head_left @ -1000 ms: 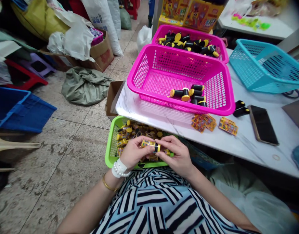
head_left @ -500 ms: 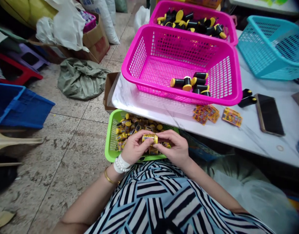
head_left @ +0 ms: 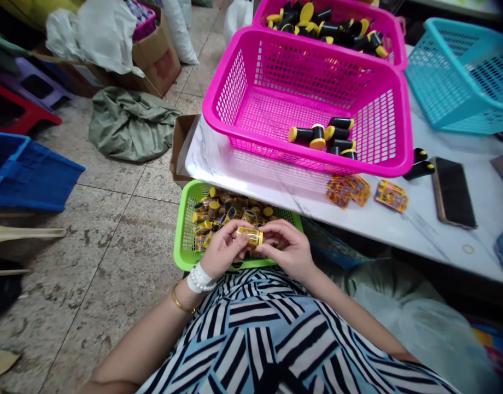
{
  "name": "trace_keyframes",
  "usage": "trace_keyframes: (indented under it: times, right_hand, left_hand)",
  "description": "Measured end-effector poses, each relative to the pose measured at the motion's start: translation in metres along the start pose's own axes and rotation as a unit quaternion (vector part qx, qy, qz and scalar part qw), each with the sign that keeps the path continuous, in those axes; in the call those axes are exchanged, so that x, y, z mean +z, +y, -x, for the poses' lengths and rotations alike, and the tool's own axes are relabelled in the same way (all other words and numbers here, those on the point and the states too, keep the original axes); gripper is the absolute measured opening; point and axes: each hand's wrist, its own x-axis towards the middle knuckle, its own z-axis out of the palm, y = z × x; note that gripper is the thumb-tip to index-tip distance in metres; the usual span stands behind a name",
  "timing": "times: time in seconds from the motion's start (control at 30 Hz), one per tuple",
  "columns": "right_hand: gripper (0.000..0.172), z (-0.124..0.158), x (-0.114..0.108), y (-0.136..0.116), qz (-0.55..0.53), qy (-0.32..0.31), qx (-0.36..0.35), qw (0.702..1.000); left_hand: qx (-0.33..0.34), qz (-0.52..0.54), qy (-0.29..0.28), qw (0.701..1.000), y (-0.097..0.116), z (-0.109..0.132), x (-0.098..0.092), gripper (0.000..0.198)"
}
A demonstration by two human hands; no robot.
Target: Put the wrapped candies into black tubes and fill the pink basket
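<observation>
Pinched in my left hand (head_left: 223, 247) is a small yellow-labelled bottle (head_left: 250, 236) with a yellow cap, lying sideways. The fingertips of my right hand (head_left: 290, 243) close on its capped end. Just beneath both hands, a green basket (head_left: 181, 232) holds many similar labelled bottles (head_left: 214, 207). On the table edge lie a pile of printed orange stickers (head_left: 345, 190) and a separate sticker stack (head_left: 391, 196). Several plain black bottles (head_left: 340, 122) with yellow caps lie in the front pink basket (head_left: 272, 104).
A second pink basket (head_left: 395, 46) behind is heaped with black and yellow pieces. On the white table (head_left: 251, 175) are two black bottles (head_left: 419, 171), a phone (head_left: 454, 191) and a blue basket (head_left: 436, 93). A blue crate (head_left: 38, 178) and crumpled cloth sack (head_left: 130, 123) lie on the floor at left.
The bottle has turned slightly between my fingers, so a different side of its label shows. Both hands stay over the green basket; the view has shifted slightly.
</observation>
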Motion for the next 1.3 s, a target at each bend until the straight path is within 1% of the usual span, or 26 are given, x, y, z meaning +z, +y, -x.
trace_keyframes:
  times: [0.07, 0.13, 0.2, 0.27, 0.3, 0.37, 0.5, 0.63, 0.7, 0.8, 0.87, 0.93, 1.03, 1.1, 1.13, 1.2, 1.3]
  right_hand:
    - [0.035, -0.002, -0.005, 0.001, 0.004, -0.062, -0.001, 0.998]
    - [0.029, -0.003, -0.007, 0.003, -0.022, -0.095, 0.012, 0.995]
    - [0.019, -0.002, -0.007, 0.005, -0.079, -0.088, 0.028, 0.993]
    - [0.015, -0.002, -0.006, 0.007, -0.129, -0.058, 0.041, 0.989]
    - [0.014, -0.001, -0.005, 0.007, -0.137, -0.044, 0.04, 0.989]
    - [0.013, -0.002, -0.005, 0.007, -0.11, -0.035, 0.019, 0.993]
    - [0.017, -0.005, -0.009, 0.004, -0.002, -0.052, -0.041, 0.998]
    - [0.006, -0.004, -0.011, 0.002, 0.008, -0.024, -0.055, 0.998]
    - [0.011, -0.005, -0.012, -0.001, 0.047, -0.041, -0.066, 0.996]
    - [0.017, -0.007, -0.013, -0.007, 0.115, -0.07, -0.119, 0.984]
    - [0.012, -0.009, -0.014, -0.011, 0.128, -0.065, -0.146, 0.979]
    - [0.009, -0.008, -0.013, -0.011, 0.139, -0.057, -0.151, 0.977]
    - [0.012, -0.003, -0.011, -0.007, 0.162, -0.076, -0.163, 0.97]
    - [0.01, 0.0, -0.009, -0.005, 0.167, -0.09, -0.184, 0.964]
    - [0.009, 0.001, -0.009, -0.005, 0.165, -0.087, -0.193, 0.963]
    - [0.008, 0.002, -0.007, -0.007, 0.156, -0.068, -0.194, 0.966]
    - [0.008, -0.001, -0.004, -0.01, 0.154, -0.059, -0.182, 0.969]
  left_hand:
    - [-0.047, 0.018, -0.002, 0.999, 0.001, 0.001, 0.001, 0.037]
    - [-0.095, 0.054, -0.004, 0.994, 0.002, 0.002, 0.002, 0.04]
    - [-0.129, 0.124, -0.03, 0.983, 0.003, 0.003, 0.005, 0.044]
    - [-0.142, 0.183, -0.059, 0.971, 0.002, 0.004, 0.007, 0.046]
    - [-0.143, 0.198, -0.066, 0.968, 0.001, 0.004, 0.008, 0.045]
    - [-0.143, 0.206, -0.062, 0.966, -0.001, 0.005, 0.009, 0.044]
    - [-0.145, 0.21, -0.053, 0.965, -0.003, 0.003, 0.013, 0.047]
    - [-0.164, 0.193, -0.063, 0.965, -0.002, 0.001, 0.014, 0.049]
    - [-0.17, 0.184, -0.054, 0.967, -0.004, 0.0, 0.014, 0.048]
    - [-0.18, 0.2, -0.043, 0.962, -0.007, 0.0, 0.014, 0.048]
    - [-0.191, 0.228, -0.051, 0.953, -0.009, 0.001, 0.016, 0.047]
    - [-0.201, 0.247, -0.056, 0.946, -0.011, 0.001, 0.017, 0.043]
    - [-0.203, 0.239, -0.028, 0.949, -0.014, 0.002, 0.02, 0.044]
    - [-0.215, 0.235, -0.012, 0.948, -0.015, 0.002, 0.022, 0.049]
    - [-0.224, 0.236, -0.013, 0.945, -0.016, 0.002, 0.022, 0.053]
    - [-0.237, 0.236, -0.025, 0.942, -0.016, 0.003, 0.022, 0.058]
    - [-0.228, 0.212, -0.029, 0.95, -0.014, 0.005, 0.022, 0.053]
